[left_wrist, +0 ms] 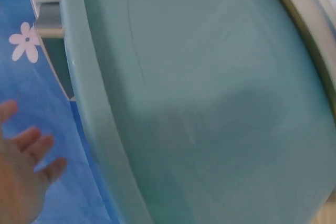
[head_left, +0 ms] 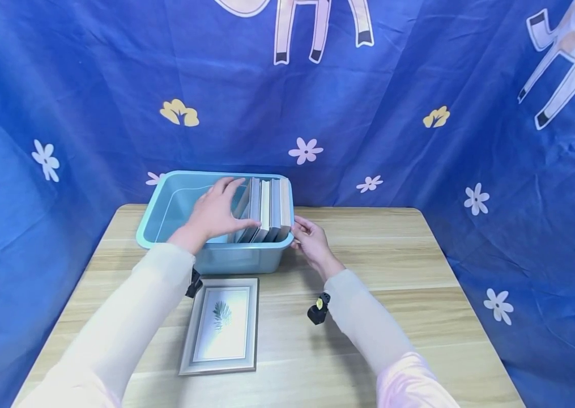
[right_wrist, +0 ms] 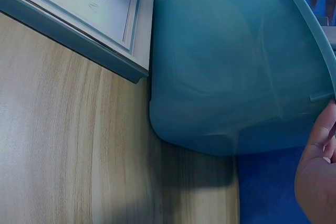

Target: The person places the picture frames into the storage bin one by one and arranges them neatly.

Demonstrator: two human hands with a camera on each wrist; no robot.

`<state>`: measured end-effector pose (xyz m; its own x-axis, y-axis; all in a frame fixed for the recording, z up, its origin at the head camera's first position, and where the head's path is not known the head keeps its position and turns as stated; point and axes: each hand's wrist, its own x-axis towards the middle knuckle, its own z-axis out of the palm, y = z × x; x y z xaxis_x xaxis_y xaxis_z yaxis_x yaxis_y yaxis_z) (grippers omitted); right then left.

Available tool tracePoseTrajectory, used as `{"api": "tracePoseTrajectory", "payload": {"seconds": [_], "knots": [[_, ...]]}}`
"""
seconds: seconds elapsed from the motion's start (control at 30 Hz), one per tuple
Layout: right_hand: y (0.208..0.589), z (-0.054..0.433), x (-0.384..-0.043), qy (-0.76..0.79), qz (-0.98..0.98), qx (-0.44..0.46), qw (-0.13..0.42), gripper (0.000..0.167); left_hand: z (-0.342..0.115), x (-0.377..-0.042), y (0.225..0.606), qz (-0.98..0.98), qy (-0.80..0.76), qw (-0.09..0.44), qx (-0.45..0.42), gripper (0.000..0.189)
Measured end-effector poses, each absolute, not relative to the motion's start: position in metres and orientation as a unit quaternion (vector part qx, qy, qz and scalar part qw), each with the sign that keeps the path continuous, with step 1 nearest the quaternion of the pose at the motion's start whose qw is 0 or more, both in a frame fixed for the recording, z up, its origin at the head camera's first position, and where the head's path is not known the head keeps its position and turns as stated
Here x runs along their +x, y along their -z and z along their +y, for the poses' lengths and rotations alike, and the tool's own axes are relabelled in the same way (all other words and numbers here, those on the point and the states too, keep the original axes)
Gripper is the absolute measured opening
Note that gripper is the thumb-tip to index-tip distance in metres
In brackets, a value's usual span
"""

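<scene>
A light blue plastic basin (head_left: 221,260) stands at the back of the table. Several picture frames (head_left: 265,207) stand on edge, side by side, in its right end. My left hand (head_left: 214,209) is over the basin beside these frames, thumb and fingers spread, with nothing in its grasp; the left wrist view shows the same hand (left_wrist: 23,177) with its fingers apart. At the basin's right end, my right hand (head_left: 312,243) pinches the rim. In the right wrist view its thumb (right_wrist: 319,129) lies right at the rim, and the other fingers are partly hidden.
One picture frame (head_left: 221,326) with a green leaf print lies flat on the wooden table (head_left: 369,317), in front of the basin. A blue curtain (head_left: 246,113) with flowers and animal figures hangs close behind the table and along both sides.
</scene>
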<state>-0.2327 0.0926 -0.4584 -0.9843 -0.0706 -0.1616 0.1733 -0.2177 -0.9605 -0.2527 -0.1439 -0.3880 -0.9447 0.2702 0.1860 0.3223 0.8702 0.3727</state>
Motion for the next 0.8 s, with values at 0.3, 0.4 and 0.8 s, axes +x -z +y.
{"api": "tracePoseTrajectory", "payload": {"seconds": [0.3,0.4,0.8], "knots": [[0.460,0.093,-0.231,0.782,0.616,0.043,0.086,0.040,-0.148,-0.228,0.393,-0.968,0.212,0.129,-0.046,0.113],[0.460,0.094,-0.231,0.781,0.617,0.043,0.086,0.040,-0.150,-0.217,0.396,-0.966,0.218,0.141,-0.023,0.116],[0.458,0.096,-0.230,0.778,0.620,0.044,0.090,0.040,-0.159,-0.173,0.411,-0.953,0.242,0.173,0.055,0.125]]}}
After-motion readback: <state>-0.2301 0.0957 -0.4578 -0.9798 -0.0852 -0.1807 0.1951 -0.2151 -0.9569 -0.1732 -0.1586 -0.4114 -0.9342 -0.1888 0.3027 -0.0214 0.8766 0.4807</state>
